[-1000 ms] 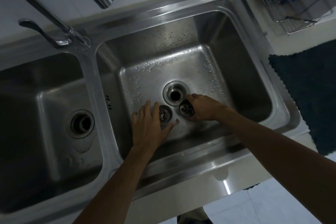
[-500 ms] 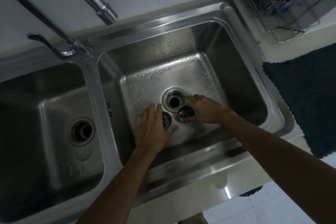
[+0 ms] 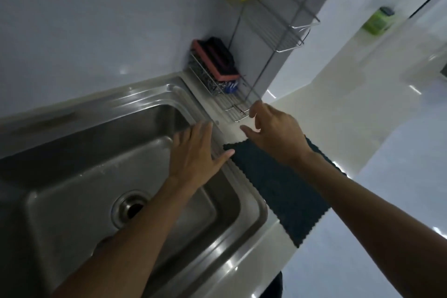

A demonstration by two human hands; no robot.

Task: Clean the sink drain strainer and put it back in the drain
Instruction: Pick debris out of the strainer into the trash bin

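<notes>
1. Big swing: a second ago both hands worked two dark strainer pieces beside the drain; now the view tilts up-right, toward the wire rack point(image 3: 232, 101) in the corner.
2. Left hand point(image 3: 197, 152) hovers flat, fingers spread, holding nothing; right hand point(image 3: 275, 133) reaches rackward, fingers loosely parted, also holding nothing.
3. The round steel drain point(image 3: 131, 208), lower left, gapes open.
4. Strainer: out of sight, likely under the forearm; its orientation can't be called.
5. Probably fetching a scrubber.

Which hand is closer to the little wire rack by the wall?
The right hand: its fingers reach the wire rack's front edge. The left hand is farther back, above the sink rim.
</notes>
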